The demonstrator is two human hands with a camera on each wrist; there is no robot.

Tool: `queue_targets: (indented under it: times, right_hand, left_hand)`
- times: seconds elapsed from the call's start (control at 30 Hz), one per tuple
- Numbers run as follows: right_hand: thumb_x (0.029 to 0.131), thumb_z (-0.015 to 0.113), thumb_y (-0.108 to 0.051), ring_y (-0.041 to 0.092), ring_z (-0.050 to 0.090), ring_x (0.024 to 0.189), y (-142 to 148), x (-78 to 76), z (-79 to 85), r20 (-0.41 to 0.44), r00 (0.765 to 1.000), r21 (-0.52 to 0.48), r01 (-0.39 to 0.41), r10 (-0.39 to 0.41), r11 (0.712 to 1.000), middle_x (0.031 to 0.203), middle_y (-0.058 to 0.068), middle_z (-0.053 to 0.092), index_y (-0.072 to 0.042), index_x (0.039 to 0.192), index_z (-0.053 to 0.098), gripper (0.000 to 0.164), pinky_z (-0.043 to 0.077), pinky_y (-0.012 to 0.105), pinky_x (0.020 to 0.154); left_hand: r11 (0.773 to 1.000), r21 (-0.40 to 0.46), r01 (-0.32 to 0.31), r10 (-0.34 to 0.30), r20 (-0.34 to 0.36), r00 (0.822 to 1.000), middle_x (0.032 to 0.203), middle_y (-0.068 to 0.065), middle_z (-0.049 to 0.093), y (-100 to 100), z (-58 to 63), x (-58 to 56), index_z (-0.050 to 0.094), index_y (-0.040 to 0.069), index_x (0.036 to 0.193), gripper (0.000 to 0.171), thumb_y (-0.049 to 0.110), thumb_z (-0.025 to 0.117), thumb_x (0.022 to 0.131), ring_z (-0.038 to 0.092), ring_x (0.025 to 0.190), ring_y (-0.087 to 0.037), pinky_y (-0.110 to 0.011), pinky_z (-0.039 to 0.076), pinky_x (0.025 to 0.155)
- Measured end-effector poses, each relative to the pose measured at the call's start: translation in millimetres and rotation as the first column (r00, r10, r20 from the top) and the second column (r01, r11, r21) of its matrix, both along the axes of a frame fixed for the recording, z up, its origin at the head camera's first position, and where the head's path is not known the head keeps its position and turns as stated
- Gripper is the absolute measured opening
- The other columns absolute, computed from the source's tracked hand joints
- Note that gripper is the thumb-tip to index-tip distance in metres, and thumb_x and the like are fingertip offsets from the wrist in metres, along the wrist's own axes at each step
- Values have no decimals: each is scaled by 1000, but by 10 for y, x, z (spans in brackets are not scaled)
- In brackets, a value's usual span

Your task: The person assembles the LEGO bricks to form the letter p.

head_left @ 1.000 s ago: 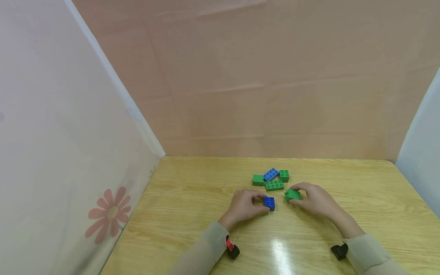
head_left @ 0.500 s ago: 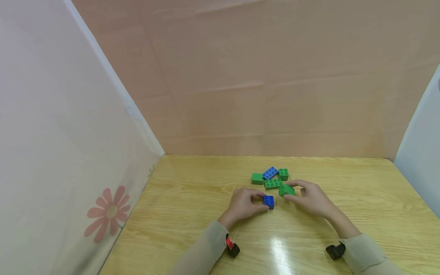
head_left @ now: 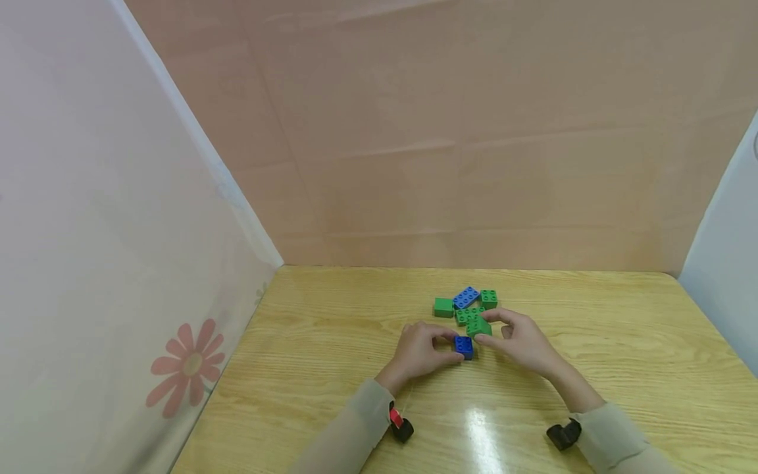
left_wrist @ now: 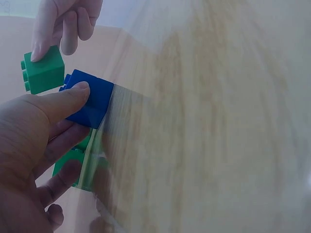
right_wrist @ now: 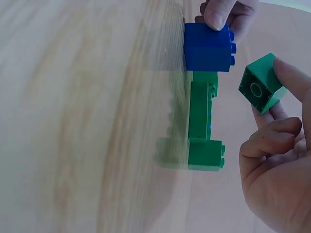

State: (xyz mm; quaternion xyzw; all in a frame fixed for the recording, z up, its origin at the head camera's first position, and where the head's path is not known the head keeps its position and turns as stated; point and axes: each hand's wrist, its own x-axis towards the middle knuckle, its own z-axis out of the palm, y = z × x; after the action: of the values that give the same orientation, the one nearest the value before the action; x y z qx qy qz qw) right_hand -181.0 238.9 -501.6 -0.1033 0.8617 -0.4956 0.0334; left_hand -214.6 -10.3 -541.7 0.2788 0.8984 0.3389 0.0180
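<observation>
A dark blue square toy brick (head_left: pixel 464 347) stands studs up on the table, pinched between the thumb and fingers of my left hand (head_left: pixel 419 350). Its plain sides show in the left wrist view, my thumb lying on the blue brick (left_wrist: pixel 99 102). My right hand (head_left: pixel 522 339) holds a green toy brick (head_left: pixel 478 326) by thumb and fingertips, raised and tilted just behind and above the blue one. From the right wrist, the hollow underside of this green brick (right_wrist: pixel 265 70) is visible. In the head view it partly covers a long green brick (head_left: pixel 464 317) behind it.
Behind the hands lie a long blue brick (head_left: pixel 466 297), a square green brick (head_left: pixel 489 298) and another green brick (head_left: pixel 443 307) with its smooth face up. They sit close together on the wooden table (head_left: pixel 343 316), before a tan backdrop (head_left: pixel 379 197).
My right hand has moved left with the green brick, lifting and tilting it from beside the blue brick to just above it. My left hand has kept its place.
</observation>
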Motion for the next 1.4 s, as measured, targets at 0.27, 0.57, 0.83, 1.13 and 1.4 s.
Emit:
queue_targets:
  times: [0.27,0.57,0.83,1.13,1.4]
  right_hand:
    - [92,82,-29,6,31,51,-68,17,-24,9,999,-79,-34,35,996,73,3,52,-4,131,64,50,33,25,46]
    - [94,80,-25,6,33,50,-117,8,-102,45,996,-166,-63,71,984,129,22,63,-3,134,61,49,36,26,47]
    - [95,79,-22,6,34,52,-148,-6,-123,111,989,-214,-71,97,974,142,30,55,-3,135,58,49,37,24,50]
    - [94,80,-25,12,54,69,-177,5,-96,114,989,-150,-82,99,985,142,28,57,-4,134,59,50,46,26,61]
    - [91,82,-34,9,35,58,-159,8,-77,24,998,37,-66,65,997,131,19,66,-9,130,64,49,37,27,55]
  left_hand:
    - [1000,12,-2,1,1,1000,104,30,70,-5,21,15,80,32,115,36,50,85,84,54,86,0,-37,34,88]
    - [999,31,9,-9,-4,1000,105,28,71,-14,24,7,81,29,116,37,48,86,84,55,87,-1,-36,33,88]
    - [1000,25,1,-1,7,1000,102,29,70,-13,45,-2,81,31,114,36,49,87,83,53,81,-3,-34,32,83]
    - [1000,21,10,-10,4,1000,101,29,70,-13,25,-12,81,32,112,35,51,86,83,51,78,-3,-34,32,82]
    - [1000,1,-8,8,24,1000,105,29,70,-5,21,-5,80,30,118,42,53,85,83,52,82,-3,-32,32,83]
